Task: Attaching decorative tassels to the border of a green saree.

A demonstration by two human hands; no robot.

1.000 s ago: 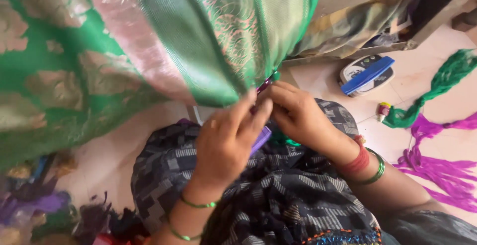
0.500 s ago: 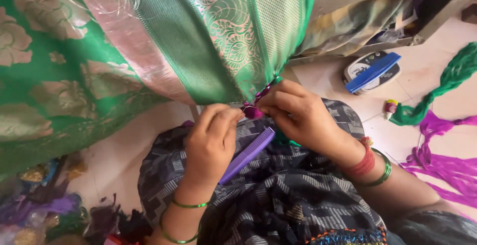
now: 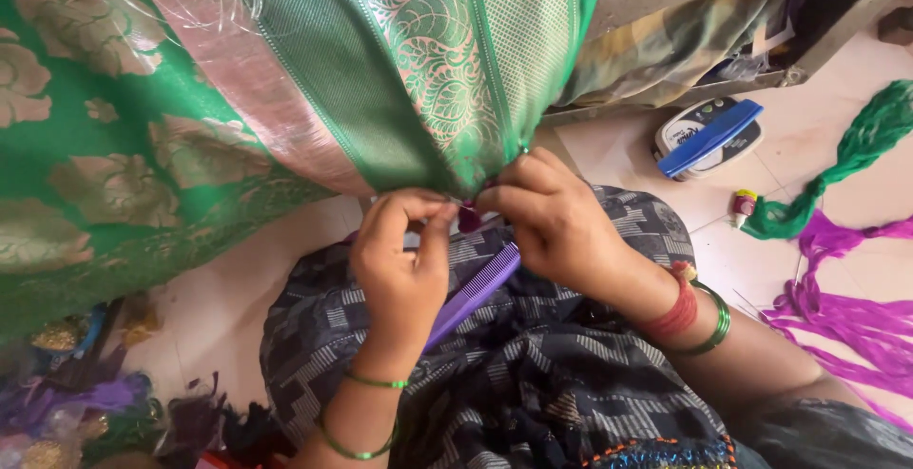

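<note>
Both hands pinching a small magenta tassel at the hem of the green sari.

Left hand (image 3: 404,264) and right hand (image 3: 556,226) are closed in fingertip pinches on the magenta tassel (image 3: 469,217), at the gathered edge of the green sari (image 3: 428,98) above the lap. Best keep the hem taut, grip close to the knot and work in short pulls. Purple comb (image 3: 475,290) lies on the lap under the hands. Knot and thread ends hidden by fingers; can't tell if tied.
</note>
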